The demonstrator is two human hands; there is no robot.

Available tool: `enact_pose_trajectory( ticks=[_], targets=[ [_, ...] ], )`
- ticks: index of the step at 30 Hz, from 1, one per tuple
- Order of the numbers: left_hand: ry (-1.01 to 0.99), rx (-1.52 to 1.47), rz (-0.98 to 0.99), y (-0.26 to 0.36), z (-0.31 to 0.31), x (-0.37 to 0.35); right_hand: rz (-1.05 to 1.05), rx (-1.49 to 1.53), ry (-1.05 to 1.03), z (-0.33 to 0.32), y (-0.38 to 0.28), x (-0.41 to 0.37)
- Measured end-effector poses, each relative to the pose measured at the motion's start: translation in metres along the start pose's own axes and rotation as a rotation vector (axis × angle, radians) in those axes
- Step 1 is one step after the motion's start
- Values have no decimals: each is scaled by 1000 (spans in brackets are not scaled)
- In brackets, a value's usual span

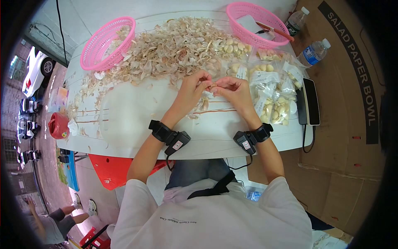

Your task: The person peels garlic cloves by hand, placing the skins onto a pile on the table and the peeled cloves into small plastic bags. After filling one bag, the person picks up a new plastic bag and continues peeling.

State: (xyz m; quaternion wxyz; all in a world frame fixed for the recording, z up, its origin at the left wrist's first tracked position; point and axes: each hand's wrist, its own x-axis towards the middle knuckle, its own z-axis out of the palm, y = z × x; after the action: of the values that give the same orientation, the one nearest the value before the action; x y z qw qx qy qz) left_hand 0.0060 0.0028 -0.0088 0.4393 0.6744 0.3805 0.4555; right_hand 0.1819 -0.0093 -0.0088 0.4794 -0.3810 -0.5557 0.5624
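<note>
My left hand (191, 89) and my right hand (235, 92) meet above the table, fingertips pinched together. Between them is a small garlic clove (213, 86), mostly hidden by the fingers. Just behind the hands spreads a large heap of dry, papery garlic skins (166, 50). Clear bags of peeled garlic cloves (281, 108) lie to the right of my right hand, some with white labels. A few loose skins (203, 103) lie on the tabletop below the fingers.
Pink baskets stand at the back left (89, 54) and back right (232, 20). On the right are a phone (311, 101), water bottles (315, 53) and a large cardboard box (336, 83). A red bag (58, 125) sits at the white table's (207, 143) left edge. A person (49, 226) is beyond, lower left.
</note>
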Motion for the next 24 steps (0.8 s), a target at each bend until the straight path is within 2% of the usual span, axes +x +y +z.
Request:
enact_pose_trajectory(
  ticks=[3,10,14,18,24],
  targets=[
    [-28,-3,-23,1,-1,0,10,9,16,-2,2,1],
    [10,-57,-19,-4,1,1,45,132,222,-1,-3,0],
    [140,-55,-59,-6,-4,1,45,247,373,-8,-3,2],
    [174,-31,-65,-9,-6,3,24,313,410,-12,-5,3],
    [90,54,-2,-2,-2,2,103,303,310,-8,-5,2]
  ],
)
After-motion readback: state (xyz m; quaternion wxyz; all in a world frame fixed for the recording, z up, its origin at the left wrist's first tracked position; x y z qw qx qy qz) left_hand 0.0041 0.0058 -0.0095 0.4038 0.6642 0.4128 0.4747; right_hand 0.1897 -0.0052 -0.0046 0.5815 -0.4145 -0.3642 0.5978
